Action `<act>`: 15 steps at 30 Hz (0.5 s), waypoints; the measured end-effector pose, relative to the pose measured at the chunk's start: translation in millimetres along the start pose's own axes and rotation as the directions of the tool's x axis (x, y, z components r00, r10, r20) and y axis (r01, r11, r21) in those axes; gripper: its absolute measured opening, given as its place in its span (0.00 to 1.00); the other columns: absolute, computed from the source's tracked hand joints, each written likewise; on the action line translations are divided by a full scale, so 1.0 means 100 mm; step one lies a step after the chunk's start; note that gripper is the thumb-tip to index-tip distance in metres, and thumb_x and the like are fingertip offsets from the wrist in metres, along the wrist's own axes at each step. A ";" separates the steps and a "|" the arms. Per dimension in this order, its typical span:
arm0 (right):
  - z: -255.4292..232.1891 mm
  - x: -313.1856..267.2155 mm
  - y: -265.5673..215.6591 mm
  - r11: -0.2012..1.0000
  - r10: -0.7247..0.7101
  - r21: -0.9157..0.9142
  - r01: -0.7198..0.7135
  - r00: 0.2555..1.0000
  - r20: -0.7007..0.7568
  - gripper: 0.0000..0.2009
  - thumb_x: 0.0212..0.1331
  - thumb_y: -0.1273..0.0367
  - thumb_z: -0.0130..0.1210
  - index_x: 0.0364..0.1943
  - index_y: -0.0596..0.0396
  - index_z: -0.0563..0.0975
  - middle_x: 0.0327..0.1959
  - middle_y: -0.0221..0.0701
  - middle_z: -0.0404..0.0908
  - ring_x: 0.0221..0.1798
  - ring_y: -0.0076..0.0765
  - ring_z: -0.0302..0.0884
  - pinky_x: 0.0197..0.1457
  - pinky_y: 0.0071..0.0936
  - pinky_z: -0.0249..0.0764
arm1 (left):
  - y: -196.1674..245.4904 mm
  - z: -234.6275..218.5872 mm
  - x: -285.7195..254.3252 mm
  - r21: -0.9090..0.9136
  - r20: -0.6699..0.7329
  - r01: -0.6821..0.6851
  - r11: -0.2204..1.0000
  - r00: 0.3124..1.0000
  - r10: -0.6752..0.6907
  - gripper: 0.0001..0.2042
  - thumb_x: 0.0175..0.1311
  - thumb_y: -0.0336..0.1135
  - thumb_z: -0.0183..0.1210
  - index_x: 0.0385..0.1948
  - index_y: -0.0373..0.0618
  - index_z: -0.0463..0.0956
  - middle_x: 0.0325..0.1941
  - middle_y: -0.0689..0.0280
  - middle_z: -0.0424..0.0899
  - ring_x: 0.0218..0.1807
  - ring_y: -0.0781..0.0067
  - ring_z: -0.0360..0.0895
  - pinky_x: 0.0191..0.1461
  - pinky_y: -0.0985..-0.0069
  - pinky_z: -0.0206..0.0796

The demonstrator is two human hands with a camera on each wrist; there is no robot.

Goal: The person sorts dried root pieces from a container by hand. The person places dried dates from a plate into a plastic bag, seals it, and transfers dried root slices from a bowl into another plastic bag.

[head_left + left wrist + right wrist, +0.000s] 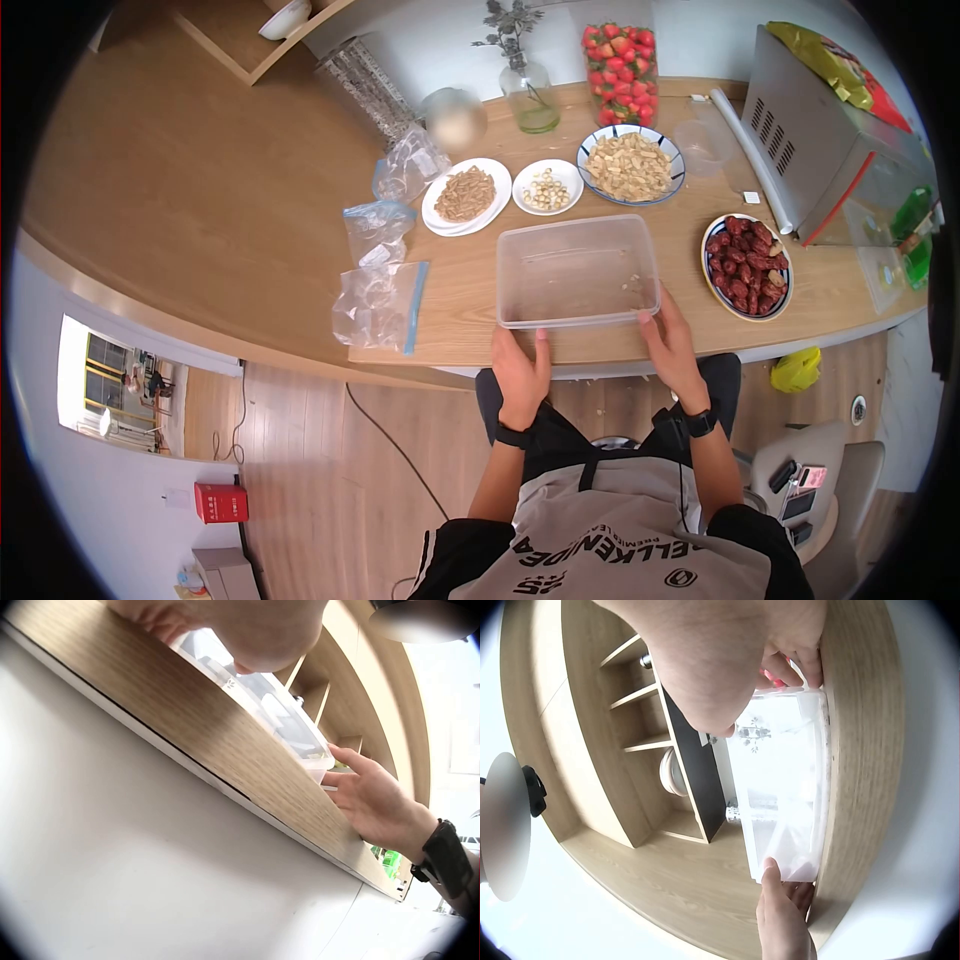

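Observation:
A clear, lidless plastic box (575, 272) lies at the front of the wooden table, its inside bare apart from a few small specks near the right wall. My left hand (520, 375) holds the box's near left corner, thumb against the near side. At the near right corner, my right hand (675, 352) grips the box with the thumb over the rim. The left wrist view shows the right hand's fingers (341, 796) below the rim. In the right wrist view the left thumb (770, 871) lies on the box's edge, with the other fingers partly hidden beneath.
Behind the box stand a plate of brown strips (465, 194), a small dish of pale nuts (547, 190) and a bowl of pale pieces (630, 165). Red dates (745, 265) sit right. Plastic bags (378, 308) lie left. Strawberries (620, 75) and a vase (530, 95) stand behind.

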State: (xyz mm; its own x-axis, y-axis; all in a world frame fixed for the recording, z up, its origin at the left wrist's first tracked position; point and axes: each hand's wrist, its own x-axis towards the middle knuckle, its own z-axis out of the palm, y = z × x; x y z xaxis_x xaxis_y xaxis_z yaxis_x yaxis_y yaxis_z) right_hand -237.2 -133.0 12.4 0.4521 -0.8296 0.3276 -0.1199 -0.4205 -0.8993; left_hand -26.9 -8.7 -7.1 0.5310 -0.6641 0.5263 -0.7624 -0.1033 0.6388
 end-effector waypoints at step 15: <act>0.02 0.00 -0.01 0.999 0.037 0.036 -0.036 0.999 -0.012 0.28 0.77 0.62 0.52 0.73 0.64 0.65 0.71 0.53 0.71 0.75 0.55 0.68 0.77 0.39 0.60 | -0.05 0.03 -0.02 0.004 0.025 0.044 0.999 0.999 -0.044 0.26 0.72 0.30 0.55 0.68 0.25 0.63 0.63 0.35 0.74 0.64 0.31 0.72 0.69 0.52 0.64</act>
State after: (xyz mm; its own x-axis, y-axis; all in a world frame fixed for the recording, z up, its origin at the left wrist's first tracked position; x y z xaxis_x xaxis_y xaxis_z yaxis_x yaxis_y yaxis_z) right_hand -235.8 -131.6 12.9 0.4366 -0.8490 0.2977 -0.1047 -0.3766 -0.9204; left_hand -25.8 -9.3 -13.0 0.5545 -0.6769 0.4840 -0.7399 -0.1348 0.6591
